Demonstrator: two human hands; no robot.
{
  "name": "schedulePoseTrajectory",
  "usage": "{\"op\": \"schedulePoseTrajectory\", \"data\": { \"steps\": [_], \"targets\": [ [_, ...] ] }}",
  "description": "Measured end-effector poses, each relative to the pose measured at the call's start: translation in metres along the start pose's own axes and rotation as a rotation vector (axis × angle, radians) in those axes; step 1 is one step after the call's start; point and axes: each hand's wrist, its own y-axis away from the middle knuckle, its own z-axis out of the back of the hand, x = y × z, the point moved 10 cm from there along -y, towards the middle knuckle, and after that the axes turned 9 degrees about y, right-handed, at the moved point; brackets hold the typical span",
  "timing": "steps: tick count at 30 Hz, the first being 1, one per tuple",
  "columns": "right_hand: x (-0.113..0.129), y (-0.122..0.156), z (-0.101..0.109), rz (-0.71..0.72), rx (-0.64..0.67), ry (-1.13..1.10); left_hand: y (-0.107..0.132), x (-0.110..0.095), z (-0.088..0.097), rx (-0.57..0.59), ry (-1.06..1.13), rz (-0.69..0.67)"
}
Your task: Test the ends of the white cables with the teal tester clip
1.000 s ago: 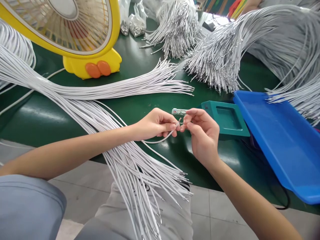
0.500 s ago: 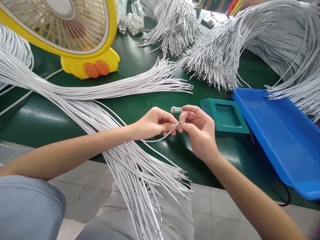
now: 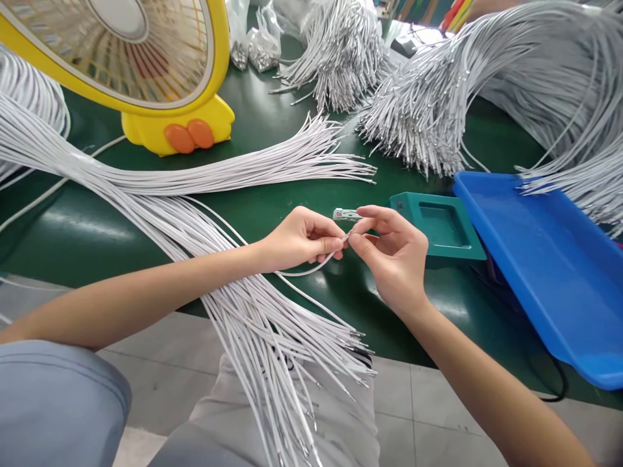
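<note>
My left hand (image 3: 311, 240) pinches a single white cable (image 3: 318, 267) close to its end, thumb against the fingers. My right hand (image 3: 392, 253) meets it from the other side, thumb and forefinger closed on the tip of the same cable; the fingertips cover what is at that end. Just behind the right fingers lies a small clear and metal piece with a red mark (image 3: 344, 214). Beneath my left forearm, a bundle of white cables (image 3: 263, 308) hangs over the table edge onto my lap, several ends showing metal tips.
A green square tray (image 3: 445, 227) and a blue tray (image 3: 549, 272) stand to the right. A yellow fan (image 3: 178, 126) is at the back left. Cable bundles (image 3: 423, 110) lie at the back, with plastic bags of small metal parts (image 3: 263, 48) beside them.
My right hand has shifted slightly to the right, its fingers a little straighter. My left hand keeps its pinch on the cable, almost in the same place.
</note>
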Motion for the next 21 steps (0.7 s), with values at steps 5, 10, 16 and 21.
{"op": "schedulePoseTrajectory", "data": {
  "steps": [5,10,16,21],
  "targets": [
    [0.000,0.001,0.008,0.047,-0.048,0.013,0.000,-0.002,0.008,-0.059,0.026,-0.040],
    [0.005,0.001,-0.004,0.078,0.079,0.049,0.001,-0.001,0.004,-0.014,0.024,-0.038],
    [0.015,0.001,-0.001,0.209,0.051,0.099,0.002,-0.003,0.007,-0.041,-0.012,-0.055],
    [0.009,0.000,0.002,0.123,0.032,0.053,0.001,0.000,0.003,0.003,0.054,-0.019]
  ]
}}
